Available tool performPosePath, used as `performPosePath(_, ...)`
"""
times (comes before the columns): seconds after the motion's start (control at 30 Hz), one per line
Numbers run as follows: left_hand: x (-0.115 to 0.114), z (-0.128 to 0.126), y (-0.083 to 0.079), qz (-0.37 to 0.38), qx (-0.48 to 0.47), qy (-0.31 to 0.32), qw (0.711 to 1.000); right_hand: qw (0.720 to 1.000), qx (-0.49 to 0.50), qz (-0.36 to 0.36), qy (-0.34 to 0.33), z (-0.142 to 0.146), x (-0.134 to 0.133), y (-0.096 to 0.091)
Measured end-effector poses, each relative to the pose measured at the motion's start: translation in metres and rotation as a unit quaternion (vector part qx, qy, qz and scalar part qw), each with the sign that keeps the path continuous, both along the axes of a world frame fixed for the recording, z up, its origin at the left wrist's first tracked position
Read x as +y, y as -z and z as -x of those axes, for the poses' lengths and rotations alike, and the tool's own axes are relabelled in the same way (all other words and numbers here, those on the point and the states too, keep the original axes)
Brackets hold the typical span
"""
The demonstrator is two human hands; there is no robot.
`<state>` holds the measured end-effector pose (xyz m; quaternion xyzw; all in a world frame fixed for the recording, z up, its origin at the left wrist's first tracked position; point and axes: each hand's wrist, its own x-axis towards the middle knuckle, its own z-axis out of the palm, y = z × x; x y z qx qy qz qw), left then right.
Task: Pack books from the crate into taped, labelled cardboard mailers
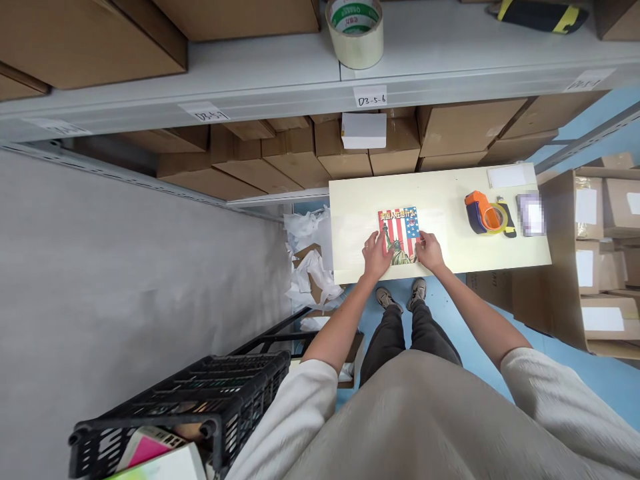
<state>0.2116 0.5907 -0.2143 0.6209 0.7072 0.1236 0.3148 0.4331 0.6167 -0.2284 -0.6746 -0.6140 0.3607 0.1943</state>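
Note:
A paperback book [399,235] lies flat on a cream tabletop [447,190], its cover showing the American flag, the Statue of Liberty and a Chinese title. My left hand [376,255] grips its lower left corner, and my right hand [429,251] grips its lower right side. Part of the cover's lower edge is hidden by my fingers. To the right of the book stands an orange and blue tape dispenser [484,215], out of reach of both hands' fingers.
A blurred white item [530,215] and a sheet of white paper [506,176] lie at the tabletop's right end. Shelves of cardboard cartons stand ahead and right, with a tape roll [355,33] above. Crumpled white packing paper [310,260] lies left; a black plastic crate [190,413] sits lower left.

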Motion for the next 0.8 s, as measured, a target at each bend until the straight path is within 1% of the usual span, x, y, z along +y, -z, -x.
performPosePath(0.1,-0.008,0.001,-0.003,0.035,0.037,0.088,0.995,1.000,-0.007,0.002,-0.002,-0.001,-0.004,0.002)
performPosePath(0.2,-0.009,0.002,-0.004,0.057,0.064,0.135,0.987,1.000,-0.006,0.007,-0.010,-0.002,-0.005,0.003)
performPosePath(0.27,-0.006,0.002,-0.004,0.061,0.074,0.140,0.986,1.000,-0.004,0.015,-0.012,-0.003,-0.003,0.005)
performPosePath(0.5,0.000,-0.002,-0.005,0.072,0.083,0.117,0.987,1.000,0.011,0.024,0.001,0.000,0.011,0.007)
performPosePath(0.6,-0.002,-0.002,-0.006,0.069,0.080,0.113,0.988,0.999,0.020,0.026,-0.004,-0.002,0.013,0.005)
performPosePath(0.7,-0.008,0.001,-0.005,0.057,0.068,0.117,0.989,0.999,0.022,0.032,-0.019,-0.006,0.009,0.003)
performPosePath(0.8,-0.012,0.003,-0.003,0.043,0.054,0.122,0.990,0.999,0.028,0.035,-0.019,-0.009,0.005,0.002)
